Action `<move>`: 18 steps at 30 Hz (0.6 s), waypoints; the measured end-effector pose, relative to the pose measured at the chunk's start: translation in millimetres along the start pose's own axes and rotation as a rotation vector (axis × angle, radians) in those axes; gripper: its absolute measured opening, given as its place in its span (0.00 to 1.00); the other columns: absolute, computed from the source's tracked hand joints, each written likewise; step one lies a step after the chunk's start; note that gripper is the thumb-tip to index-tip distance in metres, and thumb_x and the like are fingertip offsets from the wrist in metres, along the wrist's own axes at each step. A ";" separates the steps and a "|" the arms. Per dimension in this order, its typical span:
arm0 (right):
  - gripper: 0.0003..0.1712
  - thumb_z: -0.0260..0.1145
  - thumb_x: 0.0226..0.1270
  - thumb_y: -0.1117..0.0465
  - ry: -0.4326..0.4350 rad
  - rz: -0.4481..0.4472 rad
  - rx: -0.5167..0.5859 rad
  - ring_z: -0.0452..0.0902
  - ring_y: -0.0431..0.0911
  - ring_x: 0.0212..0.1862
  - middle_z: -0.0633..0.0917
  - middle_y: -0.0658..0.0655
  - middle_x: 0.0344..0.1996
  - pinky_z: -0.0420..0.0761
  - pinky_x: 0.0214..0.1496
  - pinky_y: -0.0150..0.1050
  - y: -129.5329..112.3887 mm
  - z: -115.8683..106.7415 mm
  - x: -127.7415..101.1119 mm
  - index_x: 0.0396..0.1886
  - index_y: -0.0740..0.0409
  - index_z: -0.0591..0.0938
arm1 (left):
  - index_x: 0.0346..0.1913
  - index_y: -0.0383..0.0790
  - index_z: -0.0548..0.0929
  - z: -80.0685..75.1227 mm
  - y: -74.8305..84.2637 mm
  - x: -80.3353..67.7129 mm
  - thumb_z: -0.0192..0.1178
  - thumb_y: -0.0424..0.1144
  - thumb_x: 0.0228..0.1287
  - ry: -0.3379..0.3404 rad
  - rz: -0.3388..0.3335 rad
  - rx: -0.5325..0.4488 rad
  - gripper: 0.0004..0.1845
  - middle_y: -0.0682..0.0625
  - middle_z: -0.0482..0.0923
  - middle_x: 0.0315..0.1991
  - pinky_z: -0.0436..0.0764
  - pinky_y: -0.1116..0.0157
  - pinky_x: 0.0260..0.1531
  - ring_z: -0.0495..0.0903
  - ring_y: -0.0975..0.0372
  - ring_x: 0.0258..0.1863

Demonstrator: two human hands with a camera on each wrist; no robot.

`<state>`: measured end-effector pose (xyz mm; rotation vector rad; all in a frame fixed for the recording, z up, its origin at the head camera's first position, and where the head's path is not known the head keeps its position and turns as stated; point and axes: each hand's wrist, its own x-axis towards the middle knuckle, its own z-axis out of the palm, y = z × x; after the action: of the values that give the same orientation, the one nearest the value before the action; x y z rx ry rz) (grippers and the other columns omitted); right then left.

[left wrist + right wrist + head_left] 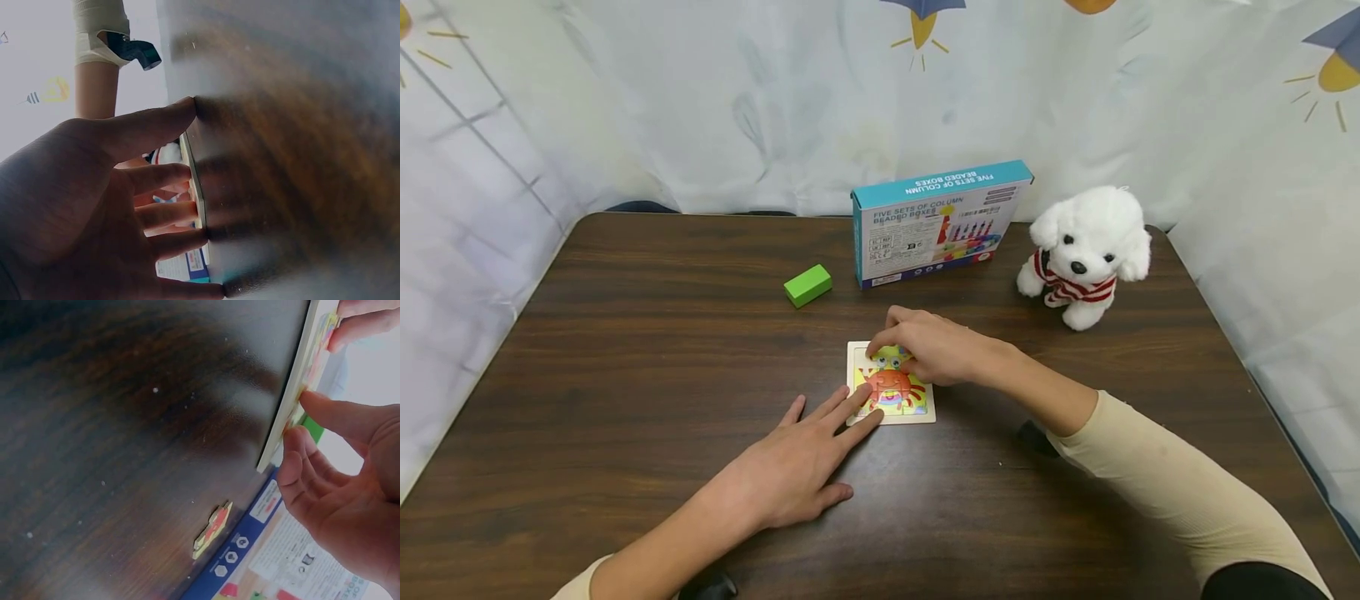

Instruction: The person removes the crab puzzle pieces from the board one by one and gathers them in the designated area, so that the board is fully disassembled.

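Note:
A small square jigsaw puzzle (891, 410) with a red crab on yellow lies flat in a pale wooden frame on the table. My left hand (797, 467) is spread, with fingertips resting on the frame's left and lower part and the thumb on the table. From the upper right, my right hand (943, 346) bends over the puzzle's top; its thumb and fingers pinch the yellow puzzle piece with eyes (889, 359), partly covered by them. A loose puzzle piece (212, 530), red and yellow, lies on the table beyond the frame in the right wrist view; the right hand hides it from the head view.
A green block (808, 286) lies behind the puzzle to the left. A blue and white box (936, 229) stands upright at the back, beside a white plush dog (1086, 250) in a striped top. The dark wooden table (662, 350) meets a curtain behind.

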<state>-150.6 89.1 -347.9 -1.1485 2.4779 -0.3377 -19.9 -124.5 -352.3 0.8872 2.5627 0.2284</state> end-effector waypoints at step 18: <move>0.24 0.70 0.57 0.66 0.076 -0.003 0.002 0.73 0.42 0.47 0.78 0.47 0.47 0.78 0.51 0.40 -0.6 3.0 -1.5 0.53 0.41 0.83 | 0.76 0.55 0.52 1.5 -0.3 1.8 0.65 0.57 0.57 0.000 -0.010 -0.004 0.47 0.52 0.37 0.78 0.53 0.35 0.63 0.42 0.54 0.76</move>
<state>-148.0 89.7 -349.9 -1.1592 2.5410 -0.3912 -20.7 -123.6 -354.3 0.8729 2.5648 0.2308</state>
